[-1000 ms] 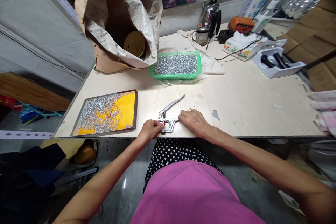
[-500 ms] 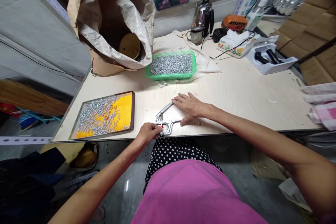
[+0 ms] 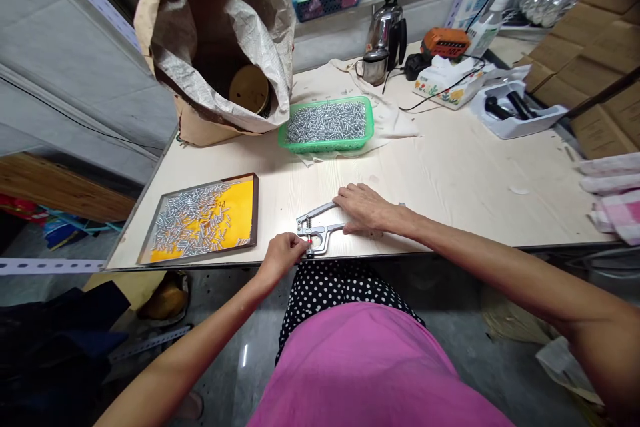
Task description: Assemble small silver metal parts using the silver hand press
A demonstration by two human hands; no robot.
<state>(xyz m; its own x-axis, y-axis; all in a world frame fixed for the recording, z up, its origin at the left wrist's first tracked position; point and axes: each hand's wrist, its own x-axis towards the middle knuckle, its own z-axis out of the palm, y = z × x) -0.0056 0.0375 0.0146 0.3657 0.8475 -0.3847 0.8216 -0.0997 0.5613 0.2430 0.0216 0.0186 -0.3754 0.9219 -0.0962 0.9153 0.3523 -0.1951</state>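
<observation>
A pair of silver hand-press pliers [image 3: 320, 233] lies at the table's front edge, with a spring near its jaw. My right hand [image 3: 367, 207] is wrapped over its two handles, partly hiding them. At the jaw end, the fingertips of my left hand [image 3: 285, 252] are pinched together. A small red spot shows in the jaw beside these fingertips; what they hold is too small to make out. Left of that hand, a shallow tray [image 3: 256, 210] with a yellow bottom carries many small silver metal pins. More such pins fill a green basket [image 3: 327, 145] farther back.
A large open sack [image 3: 270, 27] stands at the back left. Toward the back right are a metal kettle [image 3: 387, 23], a metal mug [image 3: 375, 69], an orange battery tool [image 3: 445, 43], a tissue box [image 3: 440, 90] and a white tray [image 3: 515, 127]. Cardboard boxes [image 3: 590, 47] are stacked at right.
The fingers of my right hand have curled inward, and the pliers' upper handle has come down toward the lower one. My left hand stays at the jaw.
</observation>
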